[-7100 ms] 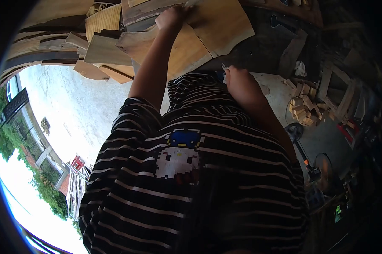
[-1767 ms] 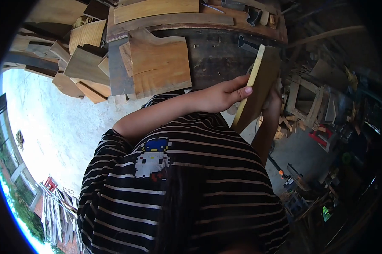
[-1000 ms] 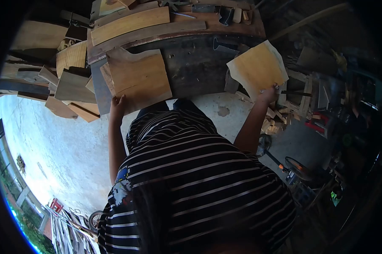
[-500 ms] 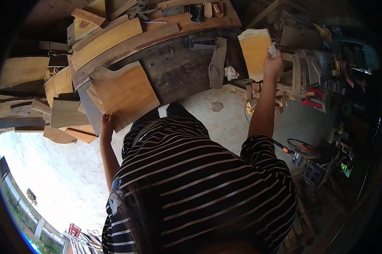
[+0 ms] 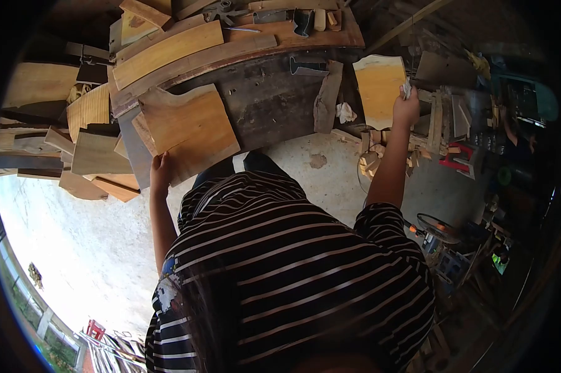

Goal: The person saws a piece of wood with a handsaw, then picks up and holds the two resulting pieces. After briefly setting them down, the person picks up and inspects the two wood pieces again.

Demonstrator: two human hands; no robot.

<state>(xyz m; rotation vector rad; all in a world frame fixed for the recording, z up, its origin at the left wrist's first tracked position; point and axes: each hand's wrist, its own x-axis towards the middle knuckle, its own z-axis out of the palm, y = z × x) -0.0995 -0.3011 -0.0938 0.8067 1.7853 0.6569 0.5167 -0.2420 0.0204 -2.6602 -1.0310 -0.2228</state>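
My left hand (image 5: 160, 168) grips the near edge of a broad brown wooden board (image 5: 190, 127), thumb on top. The board lies tilted over the dark bench top, with one wavy edge at its far side. Out to the right, my right hand (image 5: 406, 110) is closed around a crumpled whitish wad (image 5: 406, 88) resembling cloth or paper. It is at the right edge of a yellowish board (image 5: 380, 90) with a pale, shaped far edge. A second crumpled white wad (image 5: 346, 112) lies left of that board.
A dark bench panel (image 5: 268, 105) spans the front, with a raised shelf behind bearing long planks (image 5: 168, 55). A rough grey strip (image 5: 326, 99) lies on the panel's right part. Stacked boards (image 5: 100, 152) fill the left. Wood offcuts (image 5: 373, 163), a red stool (image 5: 457, 158) and a fan (image 5: 439, 227) stand right.
My right hand with the white wad has shifted a little nearer along the yellowish board's right edge. My left hand keeps its grip on the brown board; the view has tilted slightly.
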